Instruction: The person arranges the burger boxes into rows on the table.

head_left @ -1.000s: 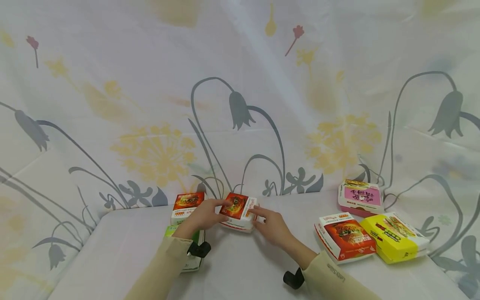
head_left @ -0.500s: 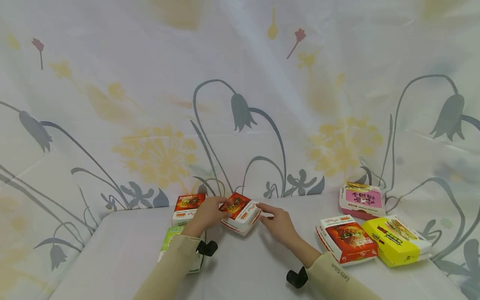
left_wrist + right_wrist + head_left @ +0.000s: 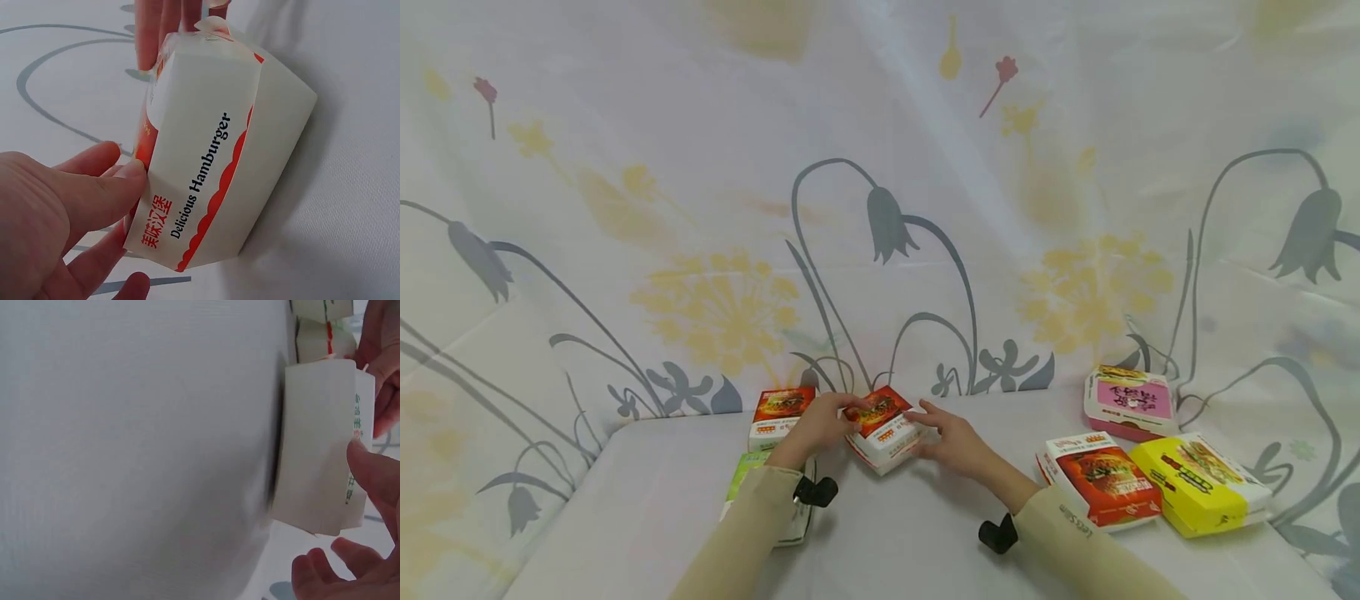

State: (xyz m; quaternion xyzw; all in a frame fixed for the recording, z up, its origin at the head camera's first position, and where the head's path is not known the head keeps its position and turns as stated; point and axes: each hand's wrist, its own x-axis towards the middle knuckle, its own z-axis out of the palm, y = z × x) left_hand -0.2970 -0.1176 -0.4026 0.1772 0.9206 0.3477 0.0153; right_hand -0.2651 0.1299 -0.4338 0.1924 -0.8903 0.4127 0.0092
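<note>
A red-and-white hamburger box sits at the middle of the table's back, turned at an angle, with both hands at its sides. My left hand holds its left side; in the left wrist view the thumb presses the upper edge of the box and the fingers curl behind. At the right side is my right hand, its fingers loosely spread. The right wrist view has that thumb touching the green-lettered side of the box, while several fingers stand apart from it.
Left of the hands are another red-and-white box and a green-and-white box, partly hidden by my left arm. Farther right stand a red burger box, a yellow box and a pink box. A floral curtain backs the white table.
The hamburger box has turned at an angle; it looked tilted half a second ago and sits flatter now. My right fingers have shifted from its corner to along its right side.
</note>
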